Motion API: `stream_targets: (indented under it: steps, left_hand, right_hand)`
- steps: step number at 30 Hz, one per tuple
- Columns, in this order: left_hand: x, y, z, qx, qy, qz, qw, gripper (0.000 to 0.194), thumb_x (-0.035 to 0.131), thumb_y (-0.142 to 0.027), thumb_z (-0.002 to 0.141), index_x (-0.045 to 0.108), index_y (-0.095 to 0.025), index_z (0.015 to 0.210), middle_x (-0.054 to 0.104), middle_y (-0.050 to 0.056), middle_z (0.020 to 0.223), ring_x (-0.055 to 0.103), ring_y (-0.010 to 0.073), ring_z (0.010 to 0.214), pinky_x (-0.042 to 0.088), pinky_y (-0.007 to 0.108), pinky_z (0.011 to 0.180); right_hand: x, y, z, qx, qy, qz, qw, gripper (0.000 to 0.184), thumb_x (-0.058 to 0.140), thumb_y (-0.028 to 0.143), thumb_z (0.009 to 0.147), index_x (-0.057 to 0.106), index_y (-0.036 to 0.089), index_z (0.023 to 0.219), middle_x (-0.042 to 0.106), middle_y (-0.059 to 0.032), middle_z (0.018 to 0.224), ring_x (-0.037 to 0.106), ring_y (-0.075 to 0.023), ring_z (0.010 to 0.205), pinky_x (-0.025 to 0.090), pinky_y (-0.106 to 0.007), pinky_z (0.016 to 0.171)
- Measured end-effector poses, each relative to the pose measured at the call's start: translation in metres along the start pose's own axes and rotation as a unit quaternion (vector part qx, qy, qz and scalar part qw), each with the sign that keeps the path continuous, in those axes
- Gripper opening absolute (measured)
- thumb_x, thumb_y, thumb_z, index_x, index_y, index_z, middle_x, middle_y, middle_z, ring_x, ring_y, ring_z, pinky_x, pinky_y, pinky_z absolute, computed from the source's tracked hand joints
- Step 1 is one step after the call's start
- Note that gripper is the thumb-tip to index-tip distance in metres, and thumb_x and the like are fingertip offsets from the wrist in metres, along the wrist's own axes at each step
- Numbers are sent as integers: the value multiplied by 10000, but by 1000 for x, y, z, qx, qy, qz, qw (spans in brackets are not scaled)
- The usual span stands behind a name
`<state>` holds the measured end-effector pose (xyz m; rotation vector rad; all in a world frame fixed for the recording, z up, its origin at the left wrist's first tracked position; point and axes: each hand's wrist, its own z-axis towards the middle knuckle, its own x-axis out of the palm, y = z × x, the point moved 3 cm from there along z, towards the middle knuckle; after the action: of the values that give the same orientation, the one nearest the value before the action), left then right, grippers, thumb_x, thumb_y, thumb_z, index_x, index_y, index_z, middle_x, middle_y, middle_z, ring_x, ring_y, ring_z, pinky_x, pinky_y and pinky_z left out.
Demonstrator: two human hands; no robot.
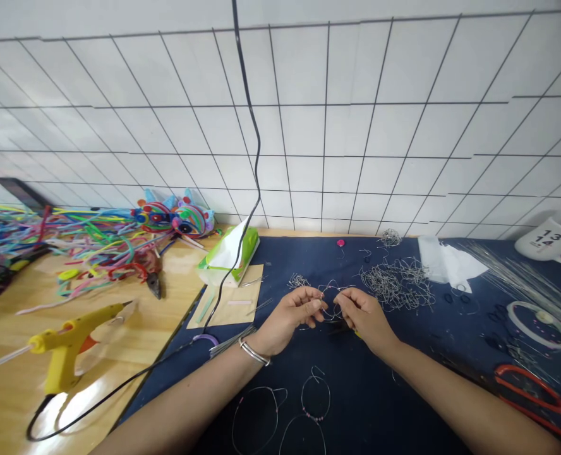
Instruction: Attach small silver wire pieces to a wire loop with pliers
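Over the dark blue cloth, my left hand (304, 308) and my right hand (360, 312) face each other a short way apart. Both pinch a thin wire piece (330, 287) that curves between them; its exact shape is hard to make out. A silver bangle circles my left wrist. Nearer to me lie several wire loops (315, 398), some with small pink beads. Just beyond my right hand spreads a tangled heap of bent wire pieces (397, 282), and a smaller wire pile (298, 280) lies past my left hand. Something with a bit of yellow sits under my right hand, mostly hidden.
At left are a yellow glue gun (67, 344), pliers (153, 284) and colourful pipe cleaners (95, 234). A tissue pack (235, 256) stands behind my left hand, near a hanging black cord (258, 145). Rightward lie red-handled scissors (529, 387), straight wires (522, 272) and a white mug (550, 239).
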<state>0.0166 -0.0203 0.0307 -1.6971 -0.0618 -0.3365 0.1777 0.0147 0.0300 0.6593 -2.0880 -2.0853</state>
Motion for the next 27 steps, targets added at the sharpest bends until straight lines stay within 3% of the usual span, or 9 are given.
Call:
stream_targets:
  steps: [3,10,27]
  left_hand:
    - [1,2,0,-4,10,-15,1000,267,611,-273,741,530,-151,964,586,64,908,552,95,661,399,196,538]
    - [1,8,0,-17,-10,35,999,233,629,-302,715,589,-133,869,553,8,709,513,77,583,391,198,534]
    - [-6,12,1,31,-74,160,984,117,483,-262,789,508,-154,751,454,-34,628,420,62,510,371,182,491]
  right_hand:
    - [-1,-2,0,3,-16,11,1000,280,443,452,811,544,191,813,440,49,548,393,-58,431,327,-189,425]
    - [3,-1,-3,-1,-22,15,1000,274,454,444,808,543,186,780,464,45,557,417,-56,438,340,-185,432]
    - [5,-8,-3,17,-23,43,999,279,470,444,799,553,178,804,517,16,641,474,-67,476,355,-183,419]
